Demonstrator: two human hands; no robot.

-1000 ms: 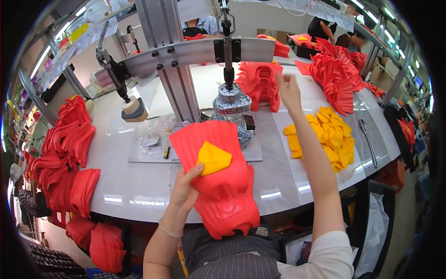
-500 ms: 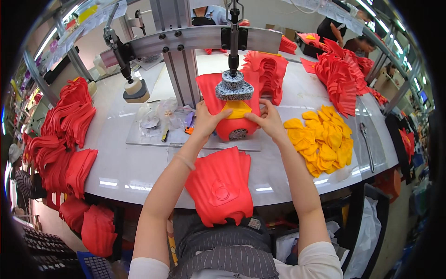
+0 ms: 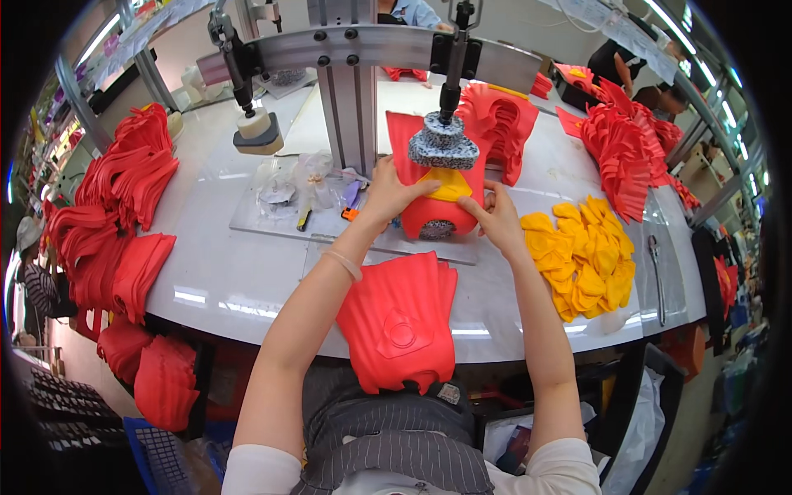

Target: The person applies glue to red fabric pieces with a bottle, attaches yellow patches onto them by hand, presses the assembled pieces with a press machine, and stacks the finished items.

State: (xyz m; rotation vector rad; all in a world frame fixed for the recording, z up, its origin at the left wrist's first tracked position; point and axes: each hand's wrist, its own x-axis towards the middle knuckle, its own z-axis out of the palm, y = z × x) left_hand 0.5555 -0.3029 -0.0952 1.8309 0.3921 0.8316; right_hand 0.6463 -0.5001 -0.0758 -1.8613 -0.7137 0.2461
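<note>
A red moulded sheet piece [image 3: 429, 219] lies draped over a speckled block [image 3: 436, 229], which shows in the cutout at its near edge. On the piece sits a yellow patch [image 3: 448, 184], just below the speckled pad [image 3: 444, 144] of a clamp. My left hand [image 3: 393, 194] grips the piece's left side, its thumb on the patch's left edge. From the right, my right hand [image 3: 497, 216] pinches the other side, its thumb by the patch's lower right corner. Some fingertips are hidden behind the piece. Nearer me, a stack of red pieces [image 3: 399, 322] overhangs the table edge.
Yellow patches [image 3: 582, 260] are heaped on the right, beside a metal wrench [image 3: 656, 280]. Red stacks stand at left [image 3: 124, 169] and far right [image 3: 615, 153]. A second clamp pad [image 3: 258, 134] hangs left of the metal post [image 3: 351, 115]. A co-worker [image 3: 417, 12] is behind the post.
The whole view has shifted, so the bench appears farther right. Less of the speckled block shows in the red piece's cutout. Both hands keep their hold around the yellow patch.
</note>
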